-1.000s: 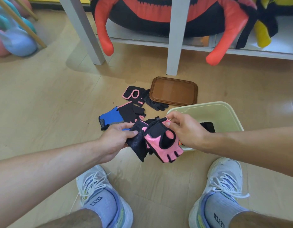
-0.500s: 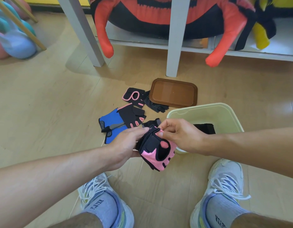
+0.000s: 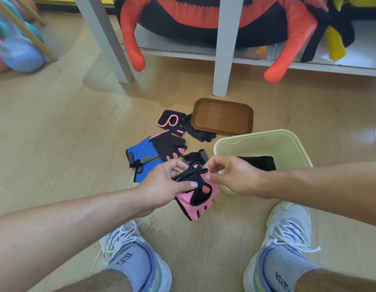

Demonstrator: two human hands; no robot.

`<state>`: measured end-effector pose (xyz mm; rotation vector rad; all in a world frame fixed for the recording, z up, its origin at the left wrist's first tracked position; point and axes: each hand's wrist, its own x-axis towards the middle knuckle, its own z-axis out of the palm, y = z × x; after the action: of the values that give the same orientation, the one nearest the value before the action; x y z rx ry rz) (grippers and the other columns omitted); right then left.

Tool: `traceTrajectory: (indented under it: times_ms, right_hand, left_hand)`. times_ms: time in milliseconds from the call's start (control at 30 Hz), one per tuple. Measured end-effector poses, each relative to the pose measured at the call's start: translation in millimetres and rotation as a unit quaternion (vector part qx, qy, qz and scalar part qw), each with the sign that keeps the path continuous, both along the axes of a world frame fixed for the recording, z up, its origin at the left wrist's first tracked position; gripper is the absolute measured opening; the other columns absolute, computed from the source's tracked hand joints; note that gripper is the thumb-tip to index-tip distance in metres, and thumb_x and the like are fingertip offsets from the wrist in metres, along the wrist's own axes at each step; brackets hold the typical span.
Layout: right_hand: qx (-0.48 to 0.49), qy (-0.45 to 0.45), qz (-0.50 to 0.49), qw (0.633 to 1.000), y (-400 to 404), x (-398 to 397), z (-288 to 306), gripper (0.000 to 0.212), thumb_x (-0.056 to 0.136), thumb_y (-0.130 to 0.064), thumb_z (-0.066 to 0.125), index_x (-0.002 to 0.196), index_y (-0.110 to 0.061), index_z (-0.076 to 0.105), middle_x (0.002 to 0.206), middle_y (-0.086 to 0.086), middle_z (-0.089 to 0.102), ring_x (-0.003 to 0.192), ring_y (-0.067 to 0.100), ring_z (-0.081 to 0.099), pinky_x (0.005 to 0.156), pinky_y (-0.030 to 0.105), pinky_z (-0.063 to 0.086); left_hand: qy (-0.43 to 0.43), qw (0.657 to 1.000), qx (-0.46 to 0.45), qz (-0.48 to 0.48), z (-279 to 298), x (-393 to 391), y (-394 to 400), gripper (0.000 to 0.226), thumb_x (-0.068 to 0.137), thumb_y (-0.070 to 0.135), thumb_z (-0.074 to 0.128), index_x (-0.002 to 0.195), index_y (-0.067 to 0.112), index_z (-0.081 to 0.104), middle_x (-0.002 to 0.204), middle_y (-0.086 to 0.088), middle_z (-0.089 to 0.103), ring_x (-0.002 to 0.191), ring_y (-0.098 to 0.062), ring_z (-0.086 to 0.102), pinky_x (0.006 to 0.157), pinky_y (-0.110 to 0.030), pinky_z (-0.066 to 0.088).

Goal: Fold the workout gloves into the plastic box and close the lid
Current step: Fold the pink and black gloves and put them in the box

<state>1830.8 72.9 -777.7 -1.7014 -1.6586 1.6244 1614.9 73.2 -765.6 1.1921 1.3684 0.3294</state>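
Pink-and-black mesh glove (image 3: 196, 199) folded over, fingers of left hand (image 3: 166, 186) and right hand (image 3: 233, 175) pinching it

The big red-and-black plush toy (image 3: 214, 20) on the shelf runs off the top edge, the black folded glove (image 3: 258, 163) in the pale plastic box (image 3: 256, 140) sits half behind the right hand (image 3: 235, 175).

Head cam looks steeply down, close over floor (image 3: 56, 165) ahead.
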Motion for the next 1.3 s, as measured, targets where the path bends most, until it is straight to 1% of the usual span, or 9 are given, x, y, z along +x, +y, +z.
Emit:
traceTrajectory:
  times_ms: [267, 400, 533, 767, 833, 933, 1067, 1167, 1300]
  right_hand:
    - [-0.077, 0.031, 0.074, 0.994, 6.7, 7.4, 7.8, 0.031, 0.09, -0.035, 0.078, 0.117, -0.027, 0.068, 0.111, -0.005, 0.076, 0.101, 0.007, 0.071, 0.094, 0.029, 0.054]
    - [-0.016, -0.039, 0.135, 0.99, 4.9, 8.0, 5.4, 0.022, 0.083, -0.039, 0.083, 0.095, -0.024, 0.072, 0.105, 0.0, 0.074, 0.1, 0.018, 0.069, 0.096, 0.04, 0.054]
    - [0.013, -0.031, 0.157, 0.987, 2.8, 6.1, 5.6, 0.019, 0.083, -0.028, 0.085, 0.086, -0.022, 0.068, 0.093, 0.001, 0.078, 0.086, 0.019, 0.074, 0.083, 0.041, 0.06]
    - [0.039, -0.057, 0.143, 0.987, 1.7, 5.5, 0.9, 0.033, 0.076, -0.03, 0.09, 0.079, -0.021, 0.058, 0.086, 0.006, 0.076, 0.061, 0.013, 0.062, 0.06, 0.032, 0.05]
    - [0.021, -0.05, 0.137, 0.989, 2.0, 7.6, -1.2, 0.035, 0.074, -0.03, 0.092, 0.082, -0.021, 0.059, 0.085, 0.004, 0.076, 0.064, 0.011, 0.065, 0.062, 0.034, 0.054]
    - [-0.008, -0.044, 0.147, 0.988, 3.9, 8.7, 0.3, 0.035, 0.075, -0.039, 0.09, 0.095, -0.023, 0.067, 0.089, -0.001, 0.076, 0.072, 0.009, 0.068, 0.065, 0.03, 0.054]
    - [-0.042, -0.01, 0.156, 0.987, 8.6, 9.6, 5.0, 0.03, 0.079, -0.037, 0.088, 0.1, -0.022, 0.074, 0.09, -0.001, 0.079, 0.078, 0.012, 0.074, 0.068, 0.028, 0.058]
    - [-0.03, -0.017, 0.164, 0.986, 10.4, 12.1, 3.5, 0.03, 0.078, -0.034, 0.089, 0.101, -0.022, 0.073, 0.092, -0.002, 0.079, 0.084, 0.016, 0.075, 0.074, 0.033, 0.062]
    - [-0.01, -0.036, 0.165, 0.986, 17.9, 20.2, 4.2, 0.015, 0.085, -0.028, 0.084, 0.091, -0.028, 0.07, 0.084, -0.008, 0.077, 0.074, 0.007, 0.072, 0.068, 0.025, 0.058]
  left_hand:
    - [-0.038, 0.997, -0.063, 0.031, 2.5, -3.0, 1.1, 0.018, 0.091, 0.005, 0.074, 0.099, 0.012, 0.06, 0.088, -0.008, 0.078, 0.077, -0.022, 0.072, 0.071, -0.036, 0.057]
    - [-0.015, 0.996, -0.085, -0.009, 1.7, -4.7, 2.3, 0.022, 0.089, 0.006, 0.076, 0.099, 0.014, 0.058, 0.103, -0.016, 0.078, 0.082, -0.023, 0.071, 0.082, -0.039, 0.055]
    - [0.039, 0.992, 0.008, -0.117, 7.9, -3.1, -0.5, 0.035, 0.082, 0.025, 0.085, 0.11, 0.027, 0.063, 0.106, 0.0, 0.079, 0.093, -0.019, 0.076, 0.087, -0.036, 0.058]
    - [0.044, 0.984, 0.11, -0.136, 0.6, -2.8, -3.6, 0.004, 0.093, 0.021, 0.074, 0.094, 0.024, 0.071, 0.093, -0.006, 0.078, 0.089, -0.025, 0.073, 0.086, -0.05, 0.055]
    - [0.05, 0.985, 0.108, -0.127, -0.7, -3.7, -3.7, 0.005, 0.097, 0.024, 0.068, 0.094, 0.028, 0.069, 0.091, -0.006, 0.078, 0.083, -0.024, 0.072, 0.081, -0.046, 0.055]
    - [0.039, 0.991, 0.066, -0.107, -1.6, -2.9, -4.5, 0.013, 0.102, 0.032, 0.058, 0.1, 0.026, 0.069, 0.093, -0.001, 0.079, 0.089, -0.024, 0.073, 0.091, -0.048, 0.055]
    - [0.08, 0.993, 0.026, -0.084, -4.0, -1.4, -6.6, 0.047, 0.093, 0.056, 0.047, 0.11, 0.017, 0.066, 0.106, -0.007, 0.078, 0.101, -0.029, 0.073, 0.1, -0.057, 0.052]
    - [0.085, 0.994, 0.01, -0.063, -6.0, 0.3, -5.4, 0.039, 0.104, 0.047, 0.045, 0.114, 0.015, 0.066, 0.11, -0.006, 0.078, 0.106, -0.026, 0.073, 0.101, -0.053, 0.053]
    - [0.104, 0.993, 0.012, -0.047, -5.9, 4.7, -2.0, 0.041, 0.108, 0.042, 0.042, 0.117, 0.009, 0.064, 0.115, -0.01, 0.076, 0.11, -0.028, 0.07, 0.102, -0.048, 0.052]
